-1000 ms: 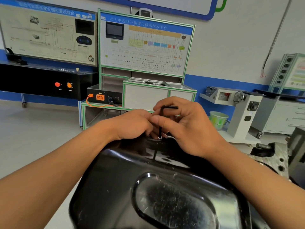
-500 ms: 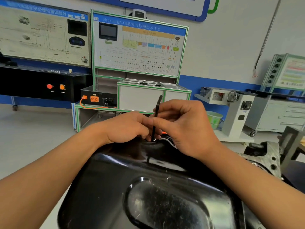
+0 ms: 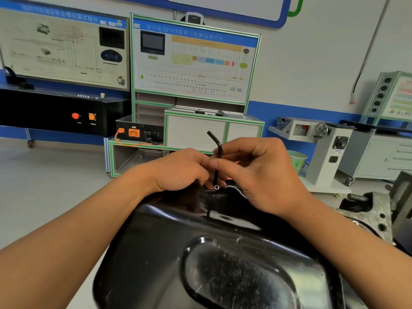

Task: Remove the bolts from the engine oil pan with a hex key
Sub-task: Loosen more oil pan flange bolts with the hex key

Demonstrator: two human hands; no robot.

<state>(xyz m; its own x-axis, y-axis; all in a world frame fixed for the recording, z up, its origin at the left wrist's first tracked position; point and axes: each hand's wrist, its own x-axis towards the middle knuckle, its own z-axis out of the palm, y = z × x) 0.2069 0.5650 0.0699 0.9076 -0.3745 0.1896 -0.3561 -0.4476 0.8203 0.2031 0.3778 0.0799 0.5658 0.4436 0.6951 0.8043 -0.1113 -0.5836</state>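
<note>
fingers (image 3: 242,150) of right hand (image 3: 265,177) round key (image 3: 215,176)

I can't see the left grip's (image 3: 178,169) fingertips: they curl down behind its own knuckles, so whatever they touch is hidden from me. The right grip (image 3: 256,172) covers the middle of the key (image 3: 215,176), between its bent top and its foot. Of the bolt (image 3: 216,187) only a bright ring shows (the rest I can't make out). The pan (image 3: 200,230) runs off the bottom edge, and the right forearm (image 3: 334,241) hides its right flange. The board's (image 3: 191,61) print is too blurred to read.
</note>
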